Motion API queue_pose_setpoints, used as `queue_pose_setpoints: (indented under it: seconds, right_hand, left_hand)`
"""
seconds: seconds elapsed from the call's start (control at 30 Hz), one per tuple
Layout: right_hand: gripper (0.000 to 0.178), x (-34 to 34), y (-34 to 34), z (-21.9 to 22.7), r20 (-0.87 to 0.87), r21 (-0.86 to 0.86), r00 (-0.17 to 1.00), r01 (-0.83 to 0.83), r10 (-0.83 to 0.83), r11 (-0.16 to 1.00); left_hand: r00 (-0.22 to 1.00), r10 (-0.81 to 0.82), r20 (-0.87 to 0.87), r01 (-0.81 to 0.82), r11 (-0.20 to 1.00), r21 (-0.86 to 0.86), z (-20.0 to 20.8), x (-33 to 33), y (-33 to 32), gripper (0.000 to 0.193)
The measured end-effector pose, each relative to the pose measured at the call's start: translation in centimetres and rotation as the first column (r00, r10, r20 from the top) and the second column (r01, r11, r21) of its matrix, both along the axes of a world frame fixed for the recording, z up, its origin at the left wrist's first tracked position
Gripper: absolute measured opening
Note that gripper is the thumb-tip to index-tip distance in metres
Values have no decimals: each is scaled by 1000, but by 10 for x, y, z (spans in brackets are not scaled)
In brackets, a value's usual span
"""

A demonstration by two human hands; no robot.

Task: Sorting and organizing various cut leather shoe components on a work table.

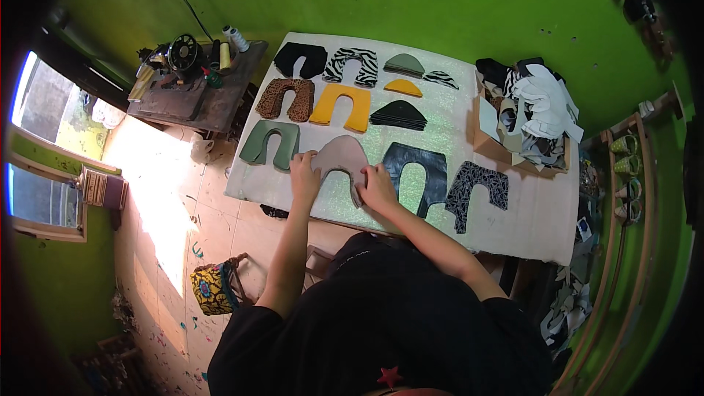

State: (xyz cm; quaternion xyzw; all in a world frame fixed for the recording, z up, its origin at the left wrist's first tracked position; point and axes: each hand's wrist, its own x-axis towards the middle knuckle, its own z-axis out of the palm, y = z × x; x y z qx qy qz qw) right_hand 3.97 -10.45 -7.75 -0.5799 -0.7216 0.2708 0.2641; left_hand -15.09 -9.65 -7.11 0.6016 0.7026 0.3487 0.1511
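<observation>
Between my two hands is a stack of pinkish-beige U-shaped cut pieces (pixel 342 152), close to the near edge of the table. My left hand (pixel 305 170) grips its left side, fingers bent over the edge. On the other side my right hand (pixel 375 183) pinches the right leg of the stack. A green U-shaped stack (pixel 270 144) lies just left of my left hand. Right of my right hand are a glossy dark U-shaped stack (pixel 415 170) and a black-and-grey patterned one (pixel 477 192).
Farther back on the pale table (pixel 533 205) lie yellow (pixel 341 108), leopard (pixel 285 98), zebra (pixel 350 66) and black (pixel 301 60) U-shaped stacks, beside black half-moon pieces (pixel 398 115). A cardboard box (pixel 490 121) overflows with scraps. Left stands a sewing machine (pixel 183 55); a patterned stool (pixel 213 290) is below.
</observation>
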Motion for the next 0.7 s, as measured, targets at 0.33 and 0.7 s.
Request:
queue_pose_setpoints:
  seconds: [0.33,0.7]
  right_hand:
    - [36,29,-1,5,89,-9,935,-343,343,939]
    - [16,145,5,44,-427,-89,904,-76,31,993]
  left_hand:
    - [936,-98,-339,14,970,-242,4,25,0,22]
    - [910,-404,-92,396,914,-93,26,162,39,30]
